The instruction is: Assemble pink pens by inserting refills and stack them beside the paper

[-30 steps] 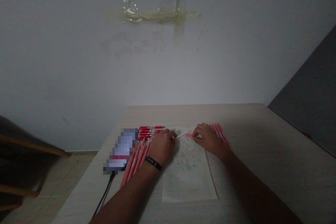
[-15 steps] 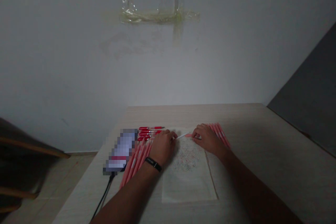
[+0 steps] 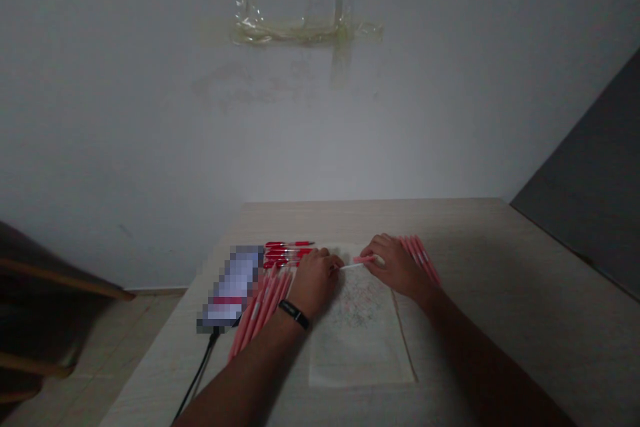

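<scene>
Pink pen [image 3: 363,259]: held level between both hands above the top edge of the paper, thin white stem pointing left, pink part at right.
Left hand [image 3: 315,282]: fingers together, tips at the white end of the stem; cannot tell if clamped. Black wristband [image 3: 294,314] on the wrist.
Right hand [image 3: 397,268]: fingers [image 3: 383,247] curled, closed around the pink part.
Paper sheet [image 3: 360,353]: flat on the table under both hands, pale, with faint marks; left forearm overlaps its left side.
Red pens [image 3: 287,252]: row lying crosswise, just left of the left hand, partly behind it.
Pink pens, left [image 3: 260,313]: side-by-side bunch beside the left wrist, partly under the forearm.
Pink pens, right [image 3: 421,259]: side-by-side bunch just beyond the right hand, partly behind it.
Blurred rectangular object [image 3: 233,287]: left of the pens, too pixelated to tell; black cable [image 3: 200,368] runs from it over the table edge.
Table [image 3: 505,260]: light wood-look top, against a white wall [image 3: 125,113].
Tape [image 3: 305,32]: clear strips on the wall, well above the table.
Chair [image 3: 35,273]: dark with wooden rails, left of the table, blurred.
</scene>
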A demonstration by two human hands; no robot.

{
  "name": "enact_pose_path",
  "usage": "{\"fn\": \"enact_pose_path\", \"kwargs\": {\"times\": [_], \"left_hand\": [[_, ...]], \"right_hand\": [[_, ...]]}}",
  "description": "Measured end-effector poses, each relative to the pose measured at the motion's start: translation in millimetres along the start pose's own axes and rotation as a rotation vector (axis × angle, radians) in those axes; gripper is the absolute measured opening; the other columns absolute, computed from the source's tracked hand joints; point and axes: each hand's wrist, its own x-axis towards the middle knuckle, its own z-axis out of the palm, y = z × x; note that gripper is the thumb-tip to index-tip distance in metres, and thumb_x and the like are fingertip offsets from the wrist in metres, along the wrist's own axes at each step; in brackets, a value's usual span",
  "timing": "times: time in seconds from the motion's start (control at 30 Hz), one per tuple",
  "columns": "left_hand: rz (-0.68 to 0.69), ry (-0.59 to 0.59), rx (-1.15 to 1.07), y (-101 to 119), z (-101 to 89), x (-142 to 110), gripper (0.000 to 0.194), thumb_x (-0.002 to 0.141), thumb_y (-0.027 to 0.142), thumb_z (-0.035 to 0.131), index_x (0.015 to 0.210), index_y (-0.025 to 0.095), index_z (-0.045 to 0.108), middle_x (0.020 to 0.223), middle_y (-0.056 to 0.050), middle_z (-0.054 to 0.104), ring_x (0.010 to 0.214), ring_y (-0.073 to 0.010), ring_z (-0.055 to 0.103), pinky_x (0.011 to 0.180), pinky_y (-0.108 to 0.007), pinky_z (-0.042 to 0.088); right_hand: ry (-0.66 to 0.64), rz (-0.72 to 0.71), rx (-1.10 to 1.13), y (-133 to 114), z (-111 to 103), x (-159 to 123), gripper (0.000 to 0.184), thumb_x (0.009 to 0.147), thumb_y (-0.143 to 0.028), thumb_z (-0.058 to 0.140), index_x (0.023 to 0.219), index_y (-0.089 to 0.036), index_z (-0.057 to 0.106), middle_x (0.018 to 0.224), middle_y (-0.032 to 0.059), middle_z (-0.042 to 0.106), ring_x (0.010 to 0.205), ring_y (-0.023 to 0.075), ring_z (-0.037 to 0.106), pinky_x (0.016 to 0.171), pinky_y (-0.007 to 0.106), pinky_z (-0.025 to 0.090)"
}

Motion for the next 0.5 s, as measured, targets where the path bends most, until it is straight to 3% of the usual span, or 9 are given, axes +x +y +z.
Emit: {"fn": "enact_pose_path", "kwargs": {"times": [0.27,0.5], "left_hand": [[0.132,0.007,-0.058,3,4.0,-1,0.028,0.086,0.010,0.056,0.101,0.023,0.075,0.097,-0.008,0.066,0.095,-0.0208,0.060,0.088,-0.032,0.045],[0.017,0.097,-0.084,-2,5.1,-2,0.024,0.089,0.015,0.056,0.109,0.019,0.070,0.107,-0.010,0.063,0.104,-0.0216,0.058,0.095,-0.034,0.046]], "right_hand": [[-0.141,-0.022,0.033,-5,5,-2,0.005,0.089,-0.015,0.067,0.088,-0.020,0.067,0.089,0.0033,0.066,0.092,0.0204,0.058,0.084,0.034,0.042],[-0.179,0.001,-0.006,7,-3,-5,0.010,0.084,-0.009,0.065,0.083,-0.019,0.065,0.082,0.0021,0.064,0.085,0.0192,0.058,0.081,0.032,0.041]]}}
